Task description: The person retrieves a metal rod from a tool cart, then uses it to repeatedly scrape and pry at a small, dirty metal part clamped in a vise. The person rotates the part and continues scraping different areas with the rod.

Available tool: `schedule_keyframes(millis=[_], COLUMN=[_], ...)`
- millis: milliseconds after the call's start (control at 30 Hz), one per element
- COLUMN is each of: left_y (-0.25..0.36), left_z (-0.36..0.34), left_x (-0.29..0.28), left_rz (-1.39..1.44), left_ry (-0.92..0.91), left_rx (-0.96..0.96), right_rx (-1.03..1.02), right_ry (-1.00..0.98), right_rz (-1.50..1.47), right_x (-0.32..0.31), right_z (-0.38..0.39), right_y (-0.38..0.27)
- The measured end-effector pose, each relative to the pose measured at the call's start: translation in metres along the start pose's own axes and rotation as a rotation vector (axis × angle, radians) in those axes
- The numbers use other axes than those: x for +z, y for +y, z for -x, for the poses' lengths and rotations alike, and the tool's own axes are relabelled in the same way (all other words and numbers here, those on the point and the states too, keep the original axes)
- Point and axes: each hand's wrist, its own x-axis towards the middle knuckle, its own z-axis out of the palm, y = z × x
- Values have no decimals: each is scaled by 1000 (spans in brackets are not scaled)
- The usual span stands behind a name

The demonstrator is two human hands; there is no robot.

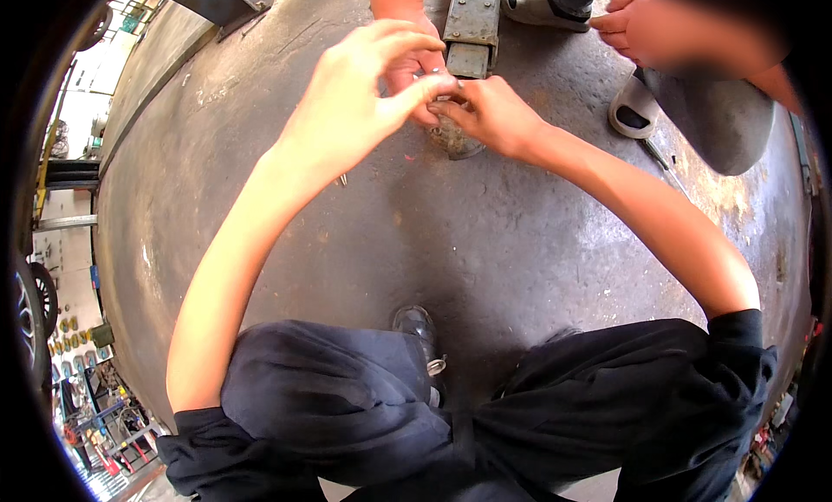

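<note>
In the upper middle, my left hand reaches over from the left with thumb and fingers apart. Its thumb tip comes close to the fingertips of my right hand, which are pinched on something small and dark, too small to name. Behind my left hand is another person's hand, partly hidden, its fingers near the same spot. A small metal glint shows there. Directly below my right hand sits a worn, rounded metal piece, at the near end of a riveted grey steel arm.
To the right are a co-worker's grey clog, a bent knee and a thin tool with a dark handle on the concrete floor. Another shoe stands beside the steel arm. Wheels and tools line the left edge.
</note>
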Motion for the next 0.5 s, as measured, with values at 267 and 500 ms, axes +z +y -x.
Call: schedule_keyframes(millis=[267, 500], left_y=[-7, -52], left_z=[20, 48], left_x=[-4, -23], left_rz=[241, 337], left_ry=[76, 236], left_rx=[-416, -710], right_rx=[4, 109], right_ry=[69, -104], right_rz=[-222, -96], right_x=[-23, 1], right_z=[11, 77], right_y=[-6, 22])
